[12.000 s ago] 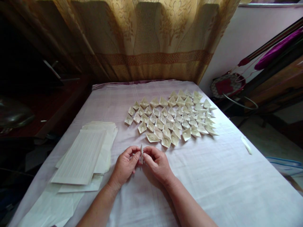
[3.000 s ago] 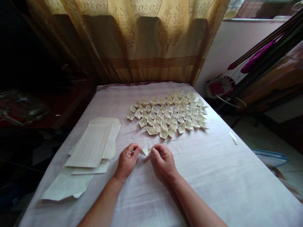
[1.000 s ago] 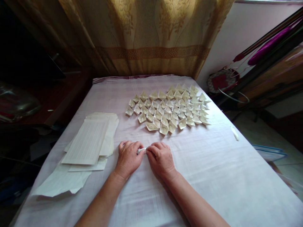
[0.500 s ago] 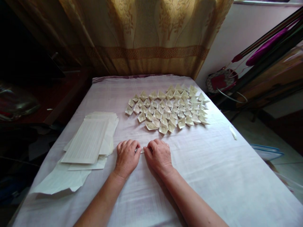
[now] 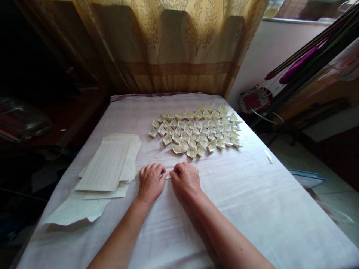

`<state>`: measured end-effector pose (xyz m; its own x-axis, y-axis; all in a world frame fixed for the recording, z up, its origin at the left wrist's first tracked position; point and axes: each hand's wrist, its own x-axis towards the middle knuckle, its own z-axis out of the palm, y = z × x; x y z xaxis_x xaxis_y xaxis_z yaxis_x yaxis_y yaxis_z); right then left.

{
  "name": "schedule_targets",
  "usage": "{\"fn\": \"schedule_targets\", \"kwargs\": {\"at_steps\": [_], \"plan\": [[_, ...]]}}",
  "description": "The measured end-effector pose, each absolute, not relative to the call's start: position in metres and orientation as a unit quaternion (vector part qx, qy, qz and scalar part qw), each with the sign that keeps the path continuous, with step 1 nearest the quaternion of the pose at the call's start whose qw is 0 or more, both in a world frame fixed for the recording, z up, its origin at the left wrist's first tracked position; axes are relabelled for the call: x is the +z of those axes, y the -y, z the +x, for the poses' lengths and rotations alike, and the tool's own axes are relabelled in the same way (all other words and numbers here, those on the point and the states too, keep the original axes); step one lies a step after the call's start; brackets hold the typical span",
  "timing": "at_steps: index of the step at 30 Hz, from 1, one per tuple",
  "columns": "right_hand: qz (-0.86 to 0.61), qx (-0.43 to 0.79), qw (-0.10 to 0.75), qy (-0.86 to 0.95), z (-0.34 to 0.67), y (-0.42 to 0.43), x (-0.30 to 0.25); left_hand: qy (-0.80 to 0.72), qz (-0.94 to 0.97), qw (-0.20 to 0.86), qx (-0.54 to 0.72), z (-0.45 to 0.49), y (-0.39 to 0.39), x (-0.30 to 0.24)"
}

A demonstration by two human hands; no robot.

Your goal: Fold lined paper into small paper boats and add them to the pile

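Observation:
A small folded piece of paper (image 5: 168, 175) lies between my hands at the middle of the table, mostly covered by fingers. My left hand (image 5: 152, 181) is closed with thumb and fingertips on its left end. From the other side my right hand (image 5: 186, 178) pinches the right end, knuckles up. Just beyond the hands stand many folded paper boats (image 5: 192, 136), packed in uneven rows. To the left of my left hand rests a stack of lined paper sheets (image 5: 102, 166).
A pale cloth (image 5: 252, 209) covers the table. A small white strip (image 5: 268, 155) lies near its right edge. Behind hangs a gold patterned curtain (image 5: 174, 48). Dark furniture (image 5: 56, 130) stands left; a round patterned bag (image 5: 254, 100) is beyond the right edge.
The view has shifted slightly, so more of the curtain and window ledge shows. Both hands keep their hold on the small paper, with hardly any movement.

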<state>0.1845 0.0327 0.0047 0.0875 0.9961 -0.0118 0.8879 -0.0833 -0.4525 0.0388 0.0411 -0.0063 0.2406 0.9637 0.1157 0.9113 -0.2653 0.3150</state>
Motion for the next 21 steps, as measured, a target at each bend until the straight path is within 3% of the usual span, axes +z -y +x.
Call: {"fn": "schedule_targets", "kwargs": {"at_steps": [13, 21], "plan": [[-0.722, 0.171, 0.126, 0.658, 0.185, -0.038, 0.011, -0.596, 0.783, 0.089, 0.155, 0.038, -0.041, -0.008], [-0.656, 0.181, 0.21, 0.702, 0.201, -0.031, -0.004, -0.596, 0.781, 0.097, 0.159, 0.038, -0.041, -0.004]]}}
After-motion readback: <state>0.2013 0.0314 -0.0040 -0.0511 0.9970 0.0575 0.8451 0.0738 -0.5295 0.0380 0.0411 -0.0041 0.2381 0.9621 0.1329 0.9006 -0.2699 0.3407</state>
